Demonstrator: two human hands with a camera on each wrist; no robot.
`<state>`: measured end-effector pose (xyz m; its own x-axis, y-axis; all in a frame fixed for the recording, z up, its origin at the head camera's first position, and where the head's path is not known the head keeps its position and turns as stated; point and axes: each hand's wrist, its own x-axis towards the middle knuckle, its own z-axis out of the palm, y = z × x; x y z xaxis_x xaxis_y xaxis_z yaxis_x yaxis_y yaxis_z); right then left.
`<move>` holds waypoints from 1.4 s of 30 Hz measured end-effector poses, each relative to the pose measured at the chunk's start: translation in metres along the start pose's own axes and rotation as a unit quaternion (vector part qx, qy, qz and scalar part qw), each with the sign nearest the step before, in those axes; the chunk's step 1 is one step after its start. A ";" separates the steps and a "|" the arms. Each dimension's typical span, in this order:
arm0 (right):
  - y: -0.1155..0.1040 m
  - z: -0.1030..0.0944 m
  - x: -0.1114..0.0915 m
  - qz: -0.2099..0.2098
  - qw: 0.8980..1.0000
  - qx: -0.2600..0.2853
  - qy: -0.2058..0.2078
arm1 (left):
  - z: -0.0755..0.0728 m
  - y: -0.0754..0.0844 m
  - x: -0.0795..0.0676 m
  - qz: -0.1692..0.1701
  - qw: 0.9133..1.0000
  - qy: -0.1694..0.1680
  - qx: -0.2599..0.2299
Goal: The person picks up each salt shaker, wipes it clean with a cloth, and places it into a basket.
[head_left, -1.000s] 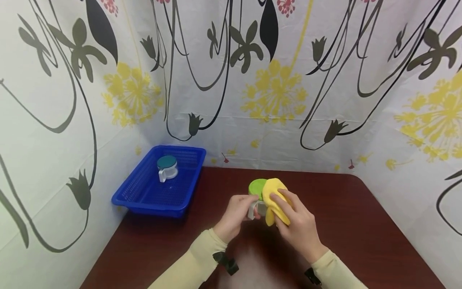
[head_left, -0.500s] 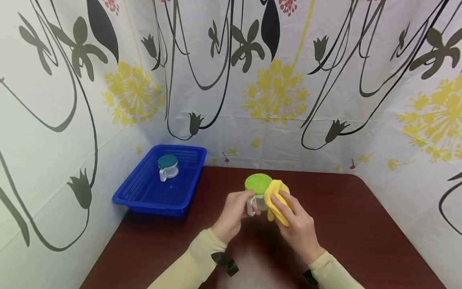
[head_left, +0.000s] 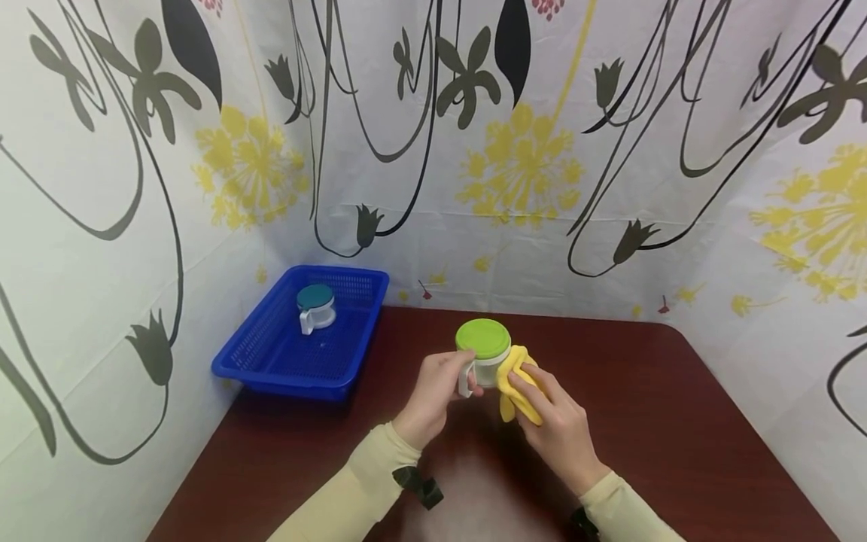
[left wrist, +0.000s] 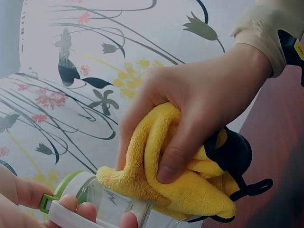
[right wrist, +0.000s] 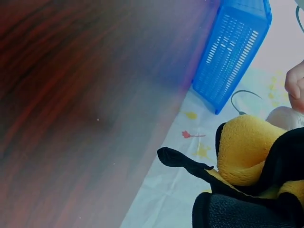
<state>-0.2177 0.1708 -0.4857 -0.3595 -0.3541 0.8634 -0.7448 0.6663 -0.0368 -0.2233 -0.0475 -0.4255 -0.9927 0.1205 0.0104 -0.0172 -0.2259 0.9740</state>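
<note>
A clear jar (head_left: 488, 373) with a green lid (head_left: 483, 338) and a white handle is held above the table, roughly upright, in the head view. My left hand (head_left: 433, 388) grips it by the handle, thumb near the lid's edge. My right hand (head_left: 558, 423) holds a bunched yellow cloth (head_left: 516, 385) against the jar's right side. In the left wrist view, the cloth (left wrist: 142, 161) wraps over the clear wall, pinched between thumb and fingers. Its dark underside and a black loop (right wrist: 175, 157) appear in the right wrist view, where the jar is mostly hidden.
At the back left of the dark red table (head_left: 650, 399) stands a blue plastic basket (head_left: 291, 388). Inside it is a similar jar with a teal lid (head_left: 315, 297) and white handle. A flower-printed curtain (head_left: 406, 188) encloses the table's back and sides.
The cloth has slid off the green lid down onto the jar's right side, leaving the lid fully visible. The jar has shifted slightly left and away; the left hand keeps its grip.
</note>
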 end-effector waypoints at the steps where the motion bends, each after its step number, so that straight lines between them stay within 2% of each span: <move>1: 0.000 0.000 0.000 -0.001 1.000 0.001 0.003 | 0.000 0.000 0.000 0.002 1.000 0.000 0.002; 7: -0.001 0.000 0.003 -0.002 1.000 0.006 0.021 | 0.000 -0.003 0.000 0.001 1.000 0.002 0.014; 14: -0.003 -0.005 0.014 0.016 0.998 0.025 0.049 | -0.001 -0.007 -0.001 0.000 0.999 -0.005 0.049; 22: -0.006 -0.013 0.027 0.022 0.999 0.032 0.013 | -0.004 -0.011 -0.006 0.000 0.998 -0.015 0.058; 33: -0.007 -0.012 0.024 0.023 0.999 0.030 -0.002 | -0.007 -0.010 -0.008 -0.005 0.999 -0.016 0.041; 38: -0.006 -0.007 0.021 0.047 0.998 0.046 0.009 | -0.007 -0.006 -0.009 0.007 0.999 -0.006 0.045; 42: -0.002 -0.001 0.015 0.086 0.994 0.059 0.016 | -0.006 -0.003 -0.009 0.015 0.999 -0.001 0.049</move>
<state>-0.2213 0.1650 -0.4724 -0.4705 -0.2200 0.8545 -0.7359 0.6322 -0.2424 -0.2151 -0.0541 -0.4296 -0.9923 0.1174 0.0398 0.0239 -0.1338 0.9907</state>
